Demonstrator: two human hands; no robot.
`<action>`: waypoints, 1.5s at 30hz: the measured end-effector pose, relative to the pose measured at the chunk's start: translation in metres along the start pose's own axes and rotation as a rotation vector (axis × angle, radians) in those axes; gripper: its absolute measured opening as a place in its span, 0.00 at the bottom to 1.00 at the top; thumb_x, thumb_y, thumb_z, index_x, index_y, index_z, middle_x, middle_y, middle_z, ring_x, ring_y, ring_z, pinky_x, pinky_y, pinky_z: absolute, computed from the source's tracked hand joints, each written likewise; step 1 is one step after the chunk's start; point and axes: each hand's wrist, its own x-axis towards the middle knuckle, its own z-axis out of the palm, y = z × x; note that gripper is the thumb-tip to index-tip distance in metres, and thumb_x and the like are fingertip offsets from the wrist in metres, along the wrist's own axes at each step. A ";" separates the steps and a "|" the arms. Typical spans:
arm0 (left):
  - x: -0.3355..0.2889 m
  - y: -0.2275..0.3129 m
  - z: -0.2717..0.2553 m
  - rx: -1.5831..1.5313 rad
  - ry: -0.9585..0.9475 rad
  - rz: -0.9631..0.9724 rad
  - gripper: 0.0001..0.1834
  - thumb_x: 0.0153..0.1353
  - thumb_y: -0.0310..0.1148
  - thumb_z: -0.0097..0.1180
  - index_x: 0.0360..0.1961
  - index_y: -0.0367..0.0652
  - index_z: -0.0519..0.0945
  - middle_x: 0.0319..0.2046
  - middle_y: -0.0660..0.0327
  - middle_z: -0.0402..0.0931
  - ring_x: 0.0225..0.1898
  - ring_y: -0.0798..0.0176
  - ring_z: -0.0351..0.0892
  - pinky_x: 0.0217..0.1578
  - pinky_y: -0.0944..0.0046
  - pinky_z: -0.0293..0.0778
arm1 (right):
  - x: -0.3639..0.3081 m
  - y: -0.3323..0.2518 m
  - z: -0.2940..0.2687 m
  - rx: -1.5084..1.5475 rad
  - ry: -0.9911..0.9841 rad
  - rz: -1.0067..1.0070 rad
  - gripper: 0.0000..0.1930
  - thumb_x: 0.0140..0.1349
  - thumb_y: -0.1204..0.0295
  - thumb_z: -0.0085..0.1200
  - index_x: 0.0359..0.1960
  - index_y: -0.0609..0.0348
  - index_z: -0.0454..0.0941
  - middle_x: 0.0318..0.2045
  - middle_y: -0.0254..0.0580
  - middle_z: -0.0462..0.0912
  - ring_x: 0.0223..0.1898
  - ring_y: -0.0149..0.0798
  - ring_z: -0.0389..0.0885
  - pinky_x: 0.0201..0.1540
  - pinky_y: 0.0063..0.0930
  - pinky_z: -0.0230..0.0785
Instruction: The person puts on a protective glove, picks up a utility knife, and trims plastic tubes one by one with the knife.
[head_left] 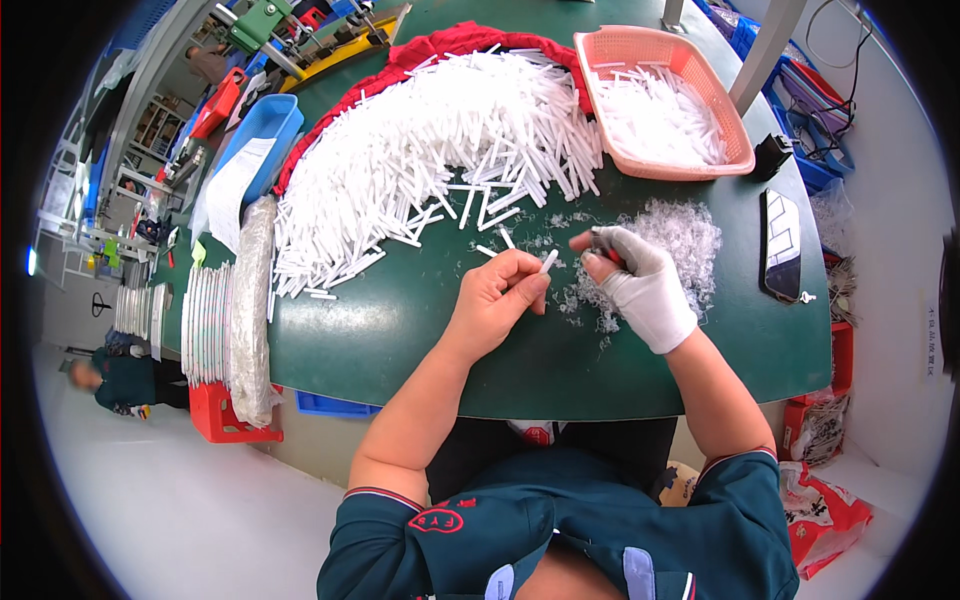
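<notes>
My bare left hand [503, 292] is closed, pinching a short white plastic tube [548, 262] between thumb and fingers. Two more white tubes stick out just beyond its fingers; whether they are gripped or lie on the table I cannot tell. My right hand [645, 285], in a pale fingerless-looking glove, is curled around a small tool [614, 258] with a red part, mostly hidden by the fingers. Thin clear plastic shavings [690, 240] are heaped under and beside this hand. Beyond both hands lies a large pile of white tubes [440, 140] on a red cloth [430, 45].
A pink plastic basket [740, 160] of white pieces stands at the far right of the green table [400, 350]. Toward the right edge lies a phone [780, 245]. A blue tray [285, 115] and a long wrapped bundle [250, 320] are at left. A person [125, 380] is farther left.
</notes>
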 end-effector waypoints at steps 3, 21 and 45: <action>-0.001 -0.001 0.000 -0.038 -0.065 -0.008 0.05 0.64 0.28 0.53 0.35 0.37 0.74 0.25 0.65 0.74 0.28 0.73 0.74 0.31 0.74 0.69 | -0.001 -0.013 -0.001 0.071 -0.174 0.166 0.08 0.59 0.75 0.58 0.37 0.66 0.77 0.27 0.33 0.78 0.29 0.22 0.71 0.33 0.17 0.67; 0.001 0.002 0.004 0.454 0.282 0.312 0.06 0.49 0.28 0.66 0.25 0.42 0.79 0.19 0.66 0.73 0.22 0.67 0.67 0.25 0.68 0.63 | 0.003 -0.007 -0.007 0.209 0.187 0.091 0.05 0.62 0.72 0.56 0.32 0.60 0.77 0.18 0.28 0.75 0.17 0.17 0.62 0.18 0.13 0.54; 0.003 -0.002 -0.006 0.300 0.315 0.208 0.05 0.53 0.25 0.65 0.28 0.40 0.79 0.24 0.71 0.74 0.25 0.79 0.66 0.28 0.77 0.62 | 0.013 -0.010 -0.036 0.377 0.546 -0.178 0.06 0.63 0.69 0.56 0.31 0.58 0.77 0.19 0.30 0.75 0.16 0.19 0.64 0.17 0.13 0.52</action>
